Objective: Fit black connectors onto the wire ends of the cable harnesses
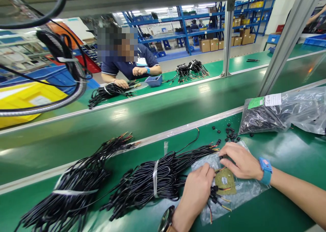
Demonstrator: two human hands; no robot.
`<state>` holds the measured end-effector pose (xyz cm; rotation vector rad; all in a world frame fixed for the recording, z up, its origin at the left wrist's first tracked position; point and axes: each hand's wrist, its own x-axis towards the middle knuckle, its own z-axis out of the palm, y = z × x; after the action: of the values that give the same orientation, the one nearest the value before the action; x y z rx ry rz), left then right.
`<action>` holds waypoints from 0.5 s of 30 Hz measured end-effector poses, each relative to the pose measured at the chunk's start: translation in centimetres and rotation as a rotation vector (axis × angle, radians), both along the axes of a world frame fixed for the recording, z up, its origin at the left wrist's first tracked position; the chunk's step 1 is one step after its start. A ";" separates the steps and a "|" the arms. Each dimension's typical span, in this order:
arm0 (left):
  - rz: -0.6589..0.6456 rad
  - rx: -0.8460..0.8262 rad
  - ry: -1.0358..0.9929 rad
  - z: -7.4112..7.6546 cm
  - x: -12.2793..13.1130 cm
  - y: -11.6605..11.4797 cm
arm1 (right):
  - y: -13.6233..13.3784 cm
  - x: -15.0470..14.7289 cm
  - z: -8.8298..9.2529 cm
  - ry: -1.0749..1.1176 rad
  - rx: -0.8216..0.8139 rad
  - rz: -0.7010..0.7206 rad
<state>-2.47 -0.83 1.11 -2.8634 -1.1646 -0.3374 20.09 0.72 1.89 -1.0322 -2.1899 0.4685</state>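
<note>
My left hand (200, 182) is closed on a black cable, whose thin coloured wire ends (219, 170) stick out past the fingertips. Between thumb and forefinger my right hand (240, 160) pinches a small black connector housing (221, 157), just above those wires. Under both hands lie a clear plastic bag (247, 188) and a yellowish square plate (230, 179) with a round hole. Several cable ends with black connectors (215, 194) rest beside my left hand. A tied bundle of black cables (145, 177) reaches towards it from the left.
Loose black housings (231, 133) lie beyond my right hand, near a large clear bag of black parts (265, 116). Another tied cable bundle (73, 188) is at left. Across the green conveyor (152, 106), a co-worker (129, 67) handles cables. A metal post (280, 38) rises at right.
</note>
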 end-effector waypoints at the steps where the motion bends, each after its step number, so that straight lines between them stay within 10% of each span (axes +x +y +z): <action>1: -0.001 0.006 0.006 -0.1 0.0 0.0 | -0.2 0.0 0.0 0.013 -0.012 0.045; 15: 0.015 -0.191 -0.104 0.7 -0.8 -0.1 | -0.7 0.0 0.6 -0.082 -0.011 0.201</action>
<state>-3.24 -0.97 1.84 -3.0312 -1.3024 -0.3996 20.09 0.05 2.53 -0.8540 -2.3789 0.5376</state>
